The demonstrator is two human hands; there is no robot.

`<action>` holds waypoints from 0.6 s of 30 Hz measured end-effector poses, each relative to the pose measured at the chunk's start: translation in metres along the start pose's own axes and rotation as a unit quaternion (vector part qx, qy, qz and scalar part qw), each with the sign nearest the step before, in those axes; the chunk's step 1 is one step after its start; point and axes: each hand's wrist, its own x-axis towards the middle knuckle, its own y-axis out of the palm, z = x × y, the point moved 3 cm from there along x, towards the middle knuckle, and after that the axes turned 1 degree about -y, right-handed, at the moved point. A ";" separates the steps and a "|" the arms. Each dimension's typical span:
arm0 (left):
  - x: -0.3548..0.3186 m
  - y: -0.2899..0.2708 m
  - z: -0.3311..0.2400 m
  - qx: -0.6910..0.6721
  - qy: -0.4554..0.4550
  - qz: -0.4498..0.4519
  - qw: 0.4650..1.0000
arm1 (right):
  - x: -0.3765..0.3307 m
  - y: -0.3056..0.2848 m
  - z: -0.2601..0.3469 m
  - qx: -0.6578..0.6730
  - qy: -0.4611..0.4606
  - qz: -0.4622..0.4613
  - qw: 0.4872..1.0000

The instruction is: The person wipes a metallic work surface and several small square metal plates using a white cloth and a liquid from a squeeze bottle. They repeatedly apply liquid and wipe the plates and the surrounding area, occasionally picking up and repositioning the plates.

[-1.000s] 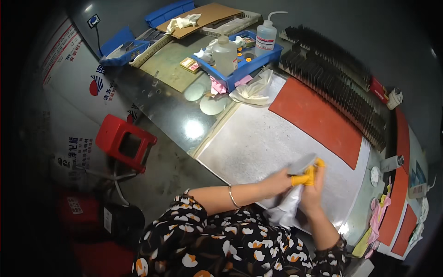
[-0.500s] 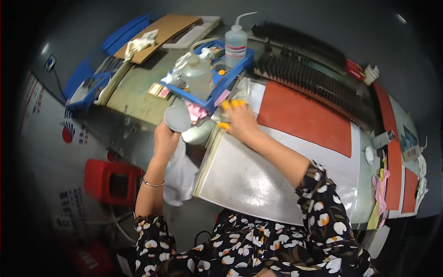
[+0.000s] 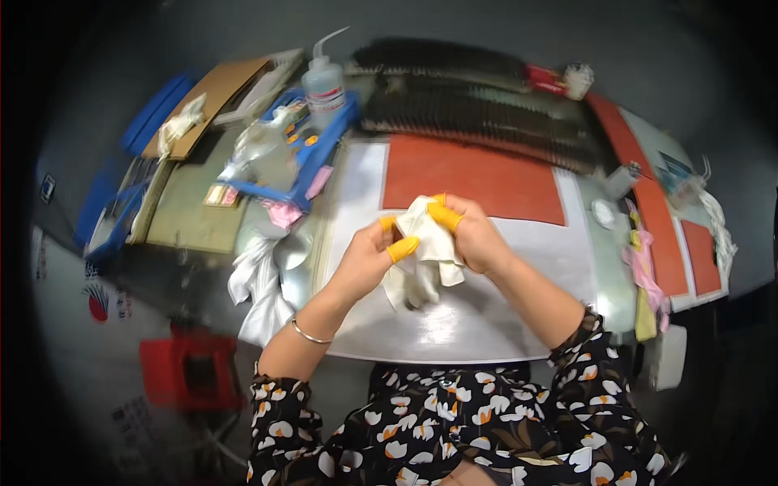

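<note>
A crumpled white cloth (image 3: 438, 247) hangs between my two hands, over the pale work sheet (image 3: 502, 324) in front of me. My left hand (image 3: 365, 257) pinches its left side, with yellow finger cots on the thumb and a finger. The upper right part of the cloth is gripped by my right hand (image 3: 478, 235), which also wears yellow finger cots. Beyond my hands lies a flat red-brown mat (image 3: 478, 178). The cloth's lower folds hang loose above the sheet.
At the back left, a blue tray (image 3: 324, 150) carries a wash bottle (image 3: 324, 85) and a blurred second bottle. Dark ridged racks (image 3: 478, 117) line the back. A white cloth (image 3: 263, 283) drapes at the left edge, above a red stool (image 3: 190, 368). Pink cloths (image 3: 640, 259) lie right.
My left hand has let go of a round greyish object and moved right. My right hand has come away from the tray's side. Both hands now hold the white cloth; the view has shifted.
</note>
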 end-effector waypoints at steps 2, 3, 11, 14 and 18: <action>0.005 0.016 0.006 0.060 -0.093 0.051 0.993 | -0.030 -0.017 0.017 -0.152 -0.002 -0.024 0.988; 0.009 0.025 0.008 0.082 -0.093 0.049 0.991 | -0.045 -0.029 0.023 -0.176 0.008 -0.012 0.984; 0.038 0.178 0.046 -0.097 -0.128 0.235 0.959 | -0.154 -0.092 0.030 0.035 -0.140 -0.113 0.983; 0.054 0.218 0.065 -0.109 -0.181 0.237 0.948 | -0.171 -0.134 0.021 0.150 -0.213 -0.181 0.948; 0.142 0.222 0.028 0.189 -0.027 0.283 0.940 | -0.219 -0.227 0.036 0.224 -0.244 -0.354 0.875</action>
